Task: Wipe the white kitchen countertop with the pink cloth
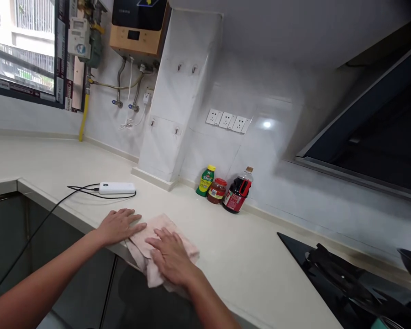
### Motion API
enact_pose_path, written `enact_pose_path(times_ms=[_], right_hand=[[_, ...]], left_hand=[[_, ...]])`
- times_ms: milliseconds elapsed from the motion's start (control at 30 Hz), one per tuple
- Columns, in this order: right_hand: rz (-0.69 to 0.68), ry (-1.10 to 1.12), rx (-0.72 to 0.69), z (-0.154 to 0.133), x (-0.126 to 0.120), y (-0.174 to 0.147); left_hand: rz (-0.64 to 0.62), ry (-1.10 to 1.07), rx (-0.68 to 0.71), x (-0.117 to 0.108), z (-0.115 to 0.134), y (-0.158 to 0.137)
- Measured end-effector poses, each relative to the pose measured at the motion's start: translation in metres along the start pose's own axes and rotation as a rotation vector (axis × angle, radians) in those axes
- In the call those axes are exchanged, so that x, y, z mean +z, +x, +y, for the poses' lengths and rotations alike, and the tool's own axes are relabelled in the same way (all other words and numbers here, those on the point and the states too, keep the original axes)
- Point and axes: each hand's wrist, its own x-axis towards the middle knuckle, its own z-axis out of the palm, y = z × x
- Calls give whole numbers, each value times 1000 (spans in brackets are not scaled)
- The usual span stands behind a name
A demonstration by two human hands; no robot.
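Right hand [170, 256] lies flat on the pink cloth [162, 224], fingers spread, gripping nothing visible; left hand [118, 227] is also flat and open, mostly on the counter [239, 256], thumb at the cloth's left side. Cloth sits at the counter's front edge, a crumpled part hanging over, so a pull toward the body could probably drag it off. Black cable [51, 212] drops over the same edge near the left forearm; snagging it might yank the white device [117, 188] (power bank, probably). A wide push backward could knock the green bottle [205, 183], red-lidded jar [217, 191] or dark bottle [235, 196] by the wall. Most room: rightward, up to the black cooktop [296, 251].
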Motion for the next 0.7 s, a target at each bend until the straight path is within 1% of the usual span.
enact_pose_path(times_ms=[100, 167, 200, 267, 333, 400, 467, 533, 600, 700], right_hand=[[-11, -7, 25, 21, -10, -25], [-15, -21, 82, 49, -20, -51], [-16, -30, 126, 68, -26, -66], [-27, -58, 252, 113, -37, -95], [-74, -115, 471, 162, -46, -117], [-71, -176, 633, 208, -52, -128], [-42, -216, 738, 241, -54, -125], [-4, -240, 809, 259, -53, -107], [40, -251, 865, 264, -50, -77], [69, -231, 899, 253, -43, -24]], left_hand=[[-75, 103, -47, -5, 14, 7], [-70, 98, -28, -3, 19, 10], [-60, 79, -10, -2, 21, 11], [-36, 33, 12, 2, 22, 10], [-10, -5, 11, 5, 21, 8], [29, -54, 16, 9, 19, 6], [82, -118, 19, 13, 17, 4], [138, -179, -2, 17, 14, 3], [173, -217, -31, 20, 13, 4], [182, -239, -46, 23, 12, 5]])
